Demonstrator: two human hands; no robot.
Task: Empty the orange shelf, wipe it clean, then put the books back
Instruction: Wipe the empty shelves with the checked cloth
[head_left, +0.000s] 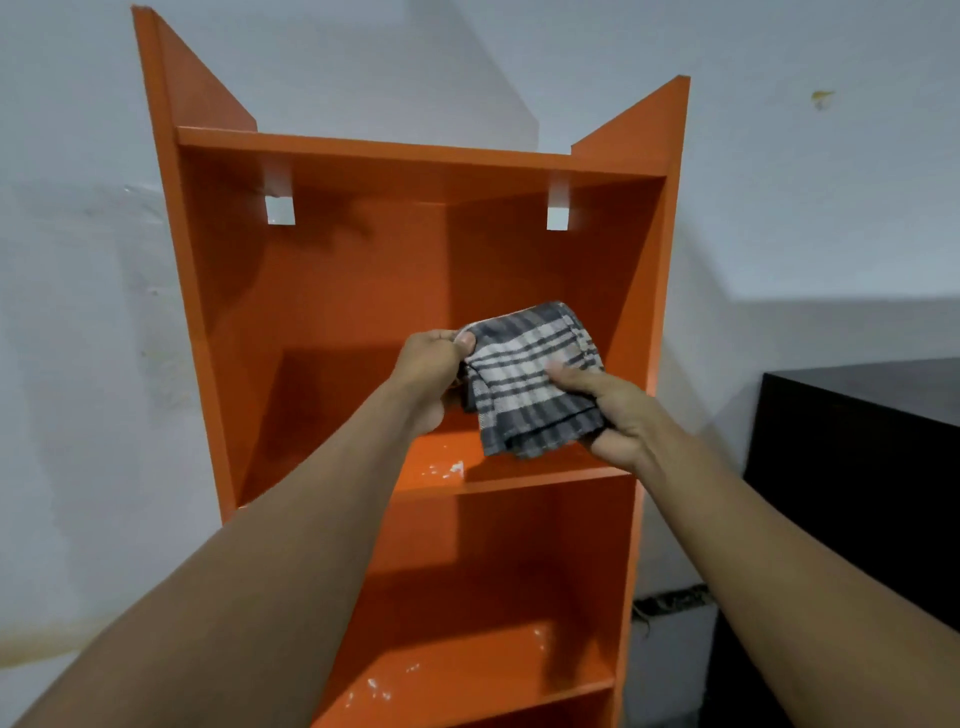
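Cloth (530, 379), grey with pale stripes and folded into a thick pad, sits between both hands in front of the upper compartment of the orange shelf (332, 291). The left hand (431, 369) pinches the cloth's left edge, its thumb pressed on top near the upper corner and its fingers curled beneath. The right hand (608, 410) grips the lower right part, its thumb lying flat across the stripes and its fingers tucked under the fold. The cloth hangs just above the front of the middle board (447, 470); whether it touches the board cannot be told. That board carries a few white specks near its front edge, just left of the cloth. A lower board (467, 670) shows more white specks and scuffs. The shelf stands upright against a pale wall (779, 208), with its side panels rising to slanted points above the top board. Two small square openings (280, 210) in the back panel, just under the top board, show the wall behind. A dark cabinet (857, 467) stands to the right of the shelf, near it but apart. Both bare forearms reach up from the bottom corners towards the cloth.
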